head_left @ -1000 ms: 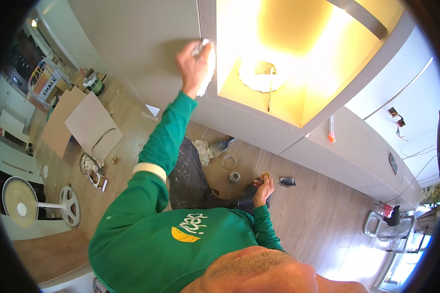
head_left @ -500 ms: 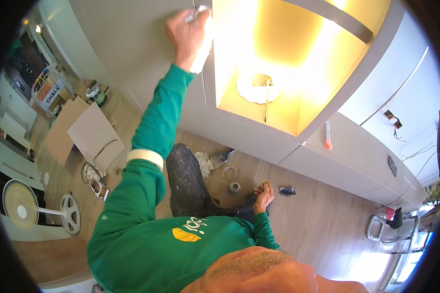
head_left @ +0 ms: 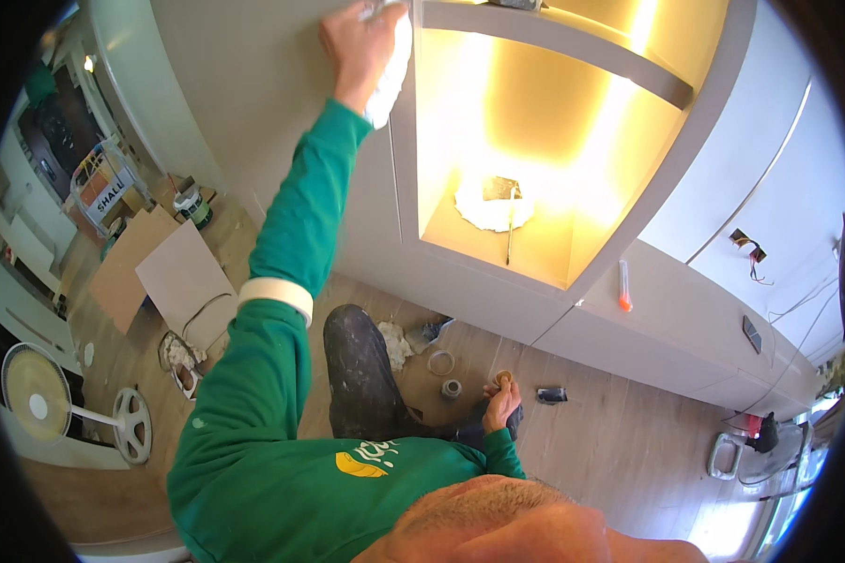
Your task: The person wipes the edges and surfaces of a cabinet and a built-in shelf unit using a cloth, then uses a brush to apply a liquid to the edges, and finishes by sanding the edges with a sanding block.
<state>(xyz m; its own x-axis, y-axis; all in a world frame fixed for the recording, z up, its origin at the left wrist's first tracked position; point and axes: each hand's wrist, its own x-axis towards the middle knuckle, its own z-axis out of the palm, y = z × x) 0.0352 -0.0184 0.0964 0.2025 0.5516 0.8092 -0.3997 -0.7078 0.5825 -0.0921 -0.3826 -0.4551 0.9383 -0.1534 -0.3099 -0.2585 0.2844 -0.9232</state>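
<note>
My left hand (head_left: pixel 359 56), raised high, grips a crumpled white cloth (head_left: pixel 390 83). It presses the cloth on the edge of the grey-beige cabinet panel (head_left: pixel 244 84), just left of a lit niche (head_left: pixel 545 103). Low down near my knee, my right hand (head_left: pixel 503 409) pinches a small round tan disc-like piece (head_left: pixel 504 377), whose exact kind I cannot make out. A small round container (head_left: pixel 452 388) and a pale ring (head_left: pixel 440 363), perhaps a tape roll, lie on the floor to the left of that hand. To its right is a small dark block-shaped object (head_left: pixel 552 395).
An orange-tipped clear tube (head_left: pixel 625 286) rests on the low ledge (head_left: pixel 667 281) at right. Wires (head_left: pixel 749 251) hang from a wall opening. At left stand a white fan (head_left: pixel 38 394), leaning boards (head_left: pixel 186 277) and a bucket (head_left: pixel 193 206). Crumpled white material (head_left: pixel 396 344) lies by my knee.
The view has shifted, showing more of the upper shelf. My left hand has moved up the panel edge with the cloth. My right hand still holds the round piece in about the same place.
</note>
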